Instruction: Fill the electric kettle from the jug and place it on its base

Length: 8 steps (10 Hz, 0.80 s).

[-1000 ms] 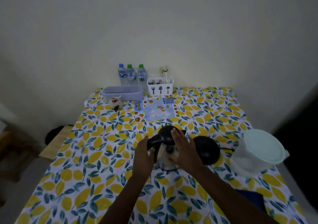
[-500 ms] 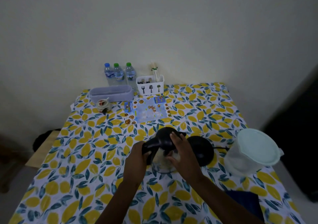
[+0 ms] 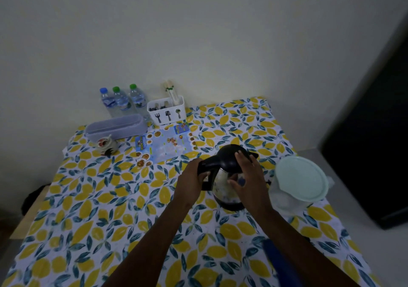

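The electric kettle point(image 3: 223, 183), steel-bodied with a black lid and handle, stands upright in the middle of the lemon-print tablecloth point(image 3: 92, 198). My left hand point(image 3: 191, 182) grips its black handle. My right hand point(image 3: 248, 176) is wrapped around the body, fingers on the lid. A black rim point(image 3: 231, 208) shows under the kettle; the separate round base is out of sight, and only a bit of cord point(image 3: 268, 183) shows to the right. The translucent jug point(image 3: 299, 184) with a pale green lid stands just to the right, lid on.
At the back by the wall stand three water bottles point(image 3: 121, 101), a white cutlery holder point(image 3: 166, 112), a lilac box point(image 3: 116, 127), a small cup point(image 3: 107, 146) and a blue leaflet point(image 3: 167, 145). A blue object point(image 3: 280, 262) lies under my right forearm. The table's right edge is just past the jug.
Both hands have carried the kettle to the right, over the spot where the black round base was showing. The base is now covered. The jug has not moved.
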Tool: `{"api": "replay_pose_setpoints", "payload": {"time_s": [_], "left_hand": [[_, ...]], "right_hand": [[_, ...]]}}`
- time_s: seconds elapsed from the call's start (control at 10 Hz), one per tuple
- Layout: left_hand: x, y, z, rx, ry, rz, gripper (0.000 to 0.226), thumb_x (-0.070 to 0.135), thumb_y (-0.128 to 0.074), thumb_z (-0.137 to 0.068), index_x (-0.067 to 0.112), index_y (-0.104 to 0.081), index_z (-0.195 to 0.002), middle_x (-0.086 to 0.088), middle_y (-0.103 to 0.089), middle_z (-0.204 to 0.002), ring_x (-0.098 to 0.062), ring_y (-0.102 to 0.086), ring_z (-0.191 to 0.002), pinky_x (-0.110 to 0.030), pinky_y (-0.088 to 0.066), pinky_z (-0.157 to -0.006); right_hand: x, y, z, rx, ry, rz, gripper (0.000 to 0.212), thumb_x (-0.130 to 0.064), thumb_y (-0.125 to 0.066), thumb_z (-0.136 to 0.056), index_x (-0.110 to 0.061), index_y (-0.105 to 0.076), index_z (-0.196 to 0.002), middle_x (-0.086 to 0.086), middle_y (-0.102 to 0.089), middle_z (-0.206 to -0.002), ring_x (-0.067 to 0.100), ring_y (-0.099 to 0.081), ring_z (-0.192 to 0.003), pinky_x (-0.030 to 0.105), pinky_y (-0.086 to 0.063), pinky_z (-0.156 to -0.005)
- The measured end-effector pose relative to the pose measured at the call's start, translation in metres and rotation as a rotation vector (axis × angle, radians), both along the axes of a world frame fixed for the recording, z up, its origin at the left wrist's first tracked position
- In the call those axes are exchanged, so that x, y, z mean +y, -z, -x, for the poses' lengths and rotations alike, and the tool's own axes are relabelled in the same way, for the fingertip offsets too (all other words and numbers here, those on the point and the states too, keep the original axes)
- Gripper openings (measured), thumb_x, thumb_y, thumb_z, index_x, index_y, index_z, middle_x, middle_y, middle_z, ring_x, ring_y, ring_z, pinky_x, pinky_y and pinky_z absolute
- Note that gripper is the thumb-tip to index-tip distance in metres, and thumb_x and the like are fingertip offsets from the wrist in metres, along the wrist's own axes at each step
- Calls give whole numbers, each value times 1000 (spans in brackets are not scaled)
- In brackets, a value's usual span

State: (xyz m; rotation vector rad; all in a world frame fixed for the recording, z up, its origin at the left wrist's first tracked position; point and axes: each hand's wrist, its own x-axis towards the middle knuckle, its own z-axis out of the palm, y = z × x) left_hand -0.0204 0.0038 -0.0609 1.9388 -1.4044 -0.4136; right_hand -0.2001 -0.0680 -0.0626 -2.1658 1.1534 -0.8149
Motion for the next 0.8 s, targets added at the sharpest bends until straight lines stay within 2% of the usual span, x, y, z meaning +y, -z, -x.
{"api": "replay_pose_setpoints", "payload": {"time_s": [0.1, 0.4, 0.5, 0.6, 0.7, 0.8], "left_hand": [[-11, 7, 2, 9, 4, -26, 16, 23, -49, -98, 21, -52, -113, 4, -55, -101, -13, -51, -84, -25, -34, -70], [-6, 22, 1, 32, 23, -47, 22, 23, -48, -99, 16, -51, -120, -7, -56, -113, -24, -55, -98, -26, -37, -77], [-3, 16, 1, -25, 16, -101, 43, 25, -49, -98, 13, -40, -138, -11, -47, -138, -28, -47, -125, -32, -41, -99], [3, 7, 1, -108, -4, -121, 55, 31, -48, -98, 14, -29, -146, -11, -34, -152, -29, -29, -142, -42, -30, -115], [-1, -20, -3, -215, -44, -120, 62, 43, -40, -99, 18, -16, -151, -6, -14, -161, -29, -1, -149, -49, -12, -121], [-5, -40, -15, -293, -32, -129, 65, 44, -37, -99, 16, -10, -151, -6, -6, -162, -29, 5, -149, -49, -6, -121]], "right_hand": [[-7, 6, 5, 15, 7, -13, 81, -17, -76, -76, -19, -33, -145, 2, -36, -152, 33, -22, -143, 54, -36, -110], [0, 25, -1, 143, 5, 42, 80, -26, -71, -81, -20, -27, -147, 0, -30, -156, 32, -20, -144, 52, -36, -110], [1, 26, -5, 277, 64, 156, 81, -39, -64, -83, -19, -21, -149, 4, -24, -158, 31, -19, -145, 52, -36, -106], [3, 22, -8, 338, 78, 255, 79, -44, -57, -86, -17, -19, -149, 5, -24, -158, 28, -20, -145, 51, -35, -106], [-9, 0, -27, 349, 13, 312, 70, -43, -52, -90, -15, -24, -148, 7, -28, -157, 27, -24, -144, 52, -37, -107], [-20, -19, -42, 367, -44, 315, 68, -45, -47, -93, -16, -20, -149, 6, -21, -159, 26, -18, -146, 52, -27, -112]]}}
